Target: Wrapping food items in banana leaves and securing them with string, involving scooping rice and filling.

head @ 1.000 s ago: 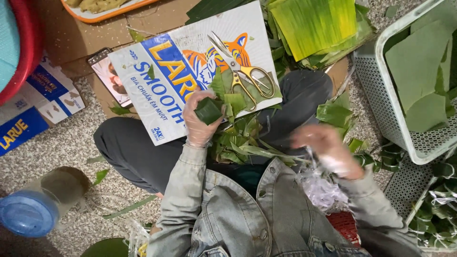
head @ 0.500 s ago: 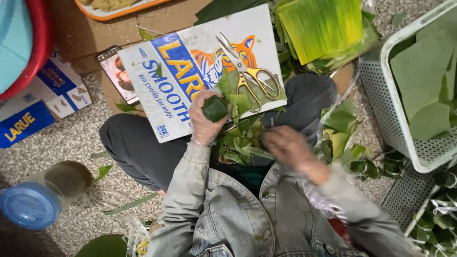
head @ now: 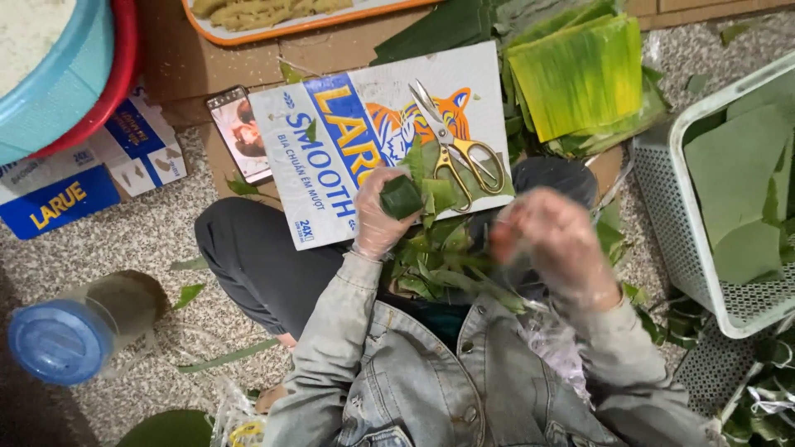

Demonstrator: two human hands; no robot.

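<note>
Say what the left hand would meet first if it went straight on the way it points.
Probably the scissors on the cardboard sheet; the left hand, holding a leaf parcel, points up and slightly right. Depth unclear.

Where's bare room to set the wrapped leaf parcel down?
Bare speckled floor lies between the blue boxes, the blue-lidded jar and the person's knee. The cardboard sheet has room left of the scissors. The lap, full of leaf scraps, is crowded.
</note>
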